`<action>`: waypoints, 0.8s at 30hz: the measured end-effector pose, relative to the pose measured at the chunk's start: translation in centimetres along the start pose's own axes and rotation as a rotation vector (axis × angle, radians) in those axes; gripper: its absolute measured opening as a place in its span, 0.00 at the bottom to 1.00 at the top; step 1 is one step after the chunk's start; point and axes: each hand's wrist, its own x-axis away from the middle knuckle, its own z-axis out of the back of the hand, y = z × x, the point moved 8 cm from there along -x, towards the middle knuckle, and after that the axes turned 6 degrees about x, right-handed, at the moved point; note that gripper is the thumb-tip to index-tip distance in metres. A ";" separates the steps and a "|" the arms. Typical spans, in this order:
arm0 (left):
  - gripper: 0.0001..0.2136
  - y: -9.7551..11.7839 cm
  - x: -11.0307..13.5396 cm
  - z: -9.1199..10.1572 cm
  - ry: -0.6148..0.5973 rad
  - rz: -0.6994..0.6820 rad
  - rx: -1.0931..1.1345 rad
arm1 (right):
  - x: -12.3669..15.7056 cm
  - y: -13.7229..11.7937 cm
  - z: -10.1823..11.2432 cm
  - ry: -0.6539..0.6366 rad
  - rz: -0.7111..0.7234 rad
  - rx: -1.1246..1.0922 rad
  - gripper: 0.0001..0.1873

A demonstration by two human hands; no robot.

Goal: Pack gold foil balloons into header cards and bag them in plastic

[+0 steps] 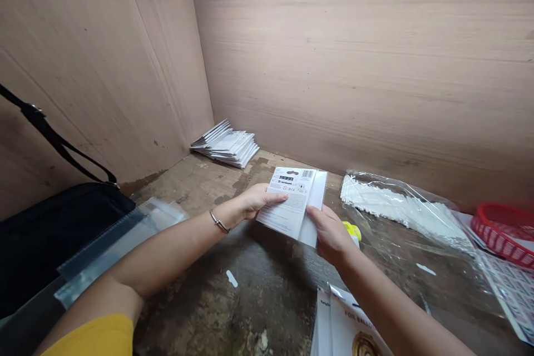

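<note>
A white printed packet (287, 206) with a hang hole and a barcode is held up over the table, its back side toward me. My left hand (256, 200) grips its left edge, thumb flat across the print. On the other side my right hand (329, 231) pinches a plain white folded part along the right edge. The fingers of both hands are hidden behind the packet. Below my right forearm lie packets marked "FOIL BALLO…" (354, 322), partly covered by the arm. Something yellow and white (352, 231) shows just behind my right hand.
White packets (227, 143) are stacked in the back corner. Clear plastic sleeves (125, 245) lie beside a black bag (62, 239) at left. At right are a clear bag of white sticks (400, 211), a red basket (500, 239) and a sticker sheet (507, 289). Wooden walls enclose the table.
</note>
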 end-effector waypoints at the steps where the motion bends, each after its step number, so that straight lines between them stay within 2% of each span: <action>1: 0.27 0.1 0.2 -0.3 0.007 -0.046 0.044 | 0.1 -0.2 -0.1 -0.010 0.008 0.017 0.14; 4: 0.26 0.5 0.8 -1.3 0.042 -0.161 0.126 | 0.4 -0.9 -0.6 -0.053 0.045 0.060 0.17; 8: 0.26 0.8 1.2 -1.8 0.067 -0.212 0.120 | 1.0 -1.3 -1.0 -0.080 0.070 0.093 0.20; 12: 0.25 0.7 1.5 -1.5 0.069 -0.227 0.120 | 1.2 -1.1 -1.1 -0.086 0.066 0.106 0.22; 24: 0.22 0.1 1.9 -1.5 0.078 -0.208 0.236 | 1.7 -1.6 -0.9 -0.054 -0.018 0.090 0.17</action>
